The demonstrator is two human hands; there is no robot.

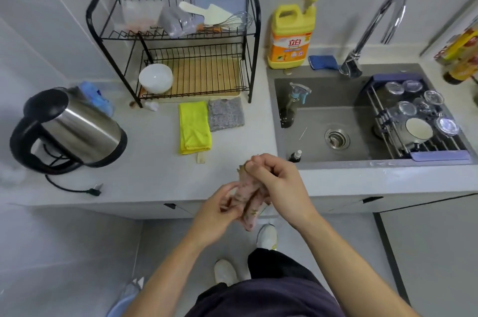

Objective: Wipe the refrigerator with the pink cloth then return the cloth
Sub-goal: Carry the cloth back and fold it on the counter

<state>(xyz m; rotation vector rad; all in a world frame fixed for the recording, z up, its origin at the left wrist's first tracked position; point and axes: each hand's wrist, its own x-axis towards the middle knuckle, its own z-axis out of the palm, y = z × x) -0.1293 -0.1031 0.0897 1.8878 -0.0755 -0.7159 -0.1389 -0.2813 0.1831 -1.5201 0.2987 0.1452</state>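
Both hands, left (216,210) and right (275,182), grip the bunched pink cloth (248,203) between them, just over the counter (144,174) front edge at 6 o'clock. Sink (323,115) at 2 o'clock, rack (181,39) at 11, kettle (67,127) at 9. Yellow cloth (194,127) and grey cloth (226,115) touching, at 12.

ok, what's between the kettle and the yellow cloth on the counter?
Head view: nothing. The counter lies bare between the kettle and the yellow cloth. The kettle's unplugged cord lies nearer the front edge, outside that stretch.
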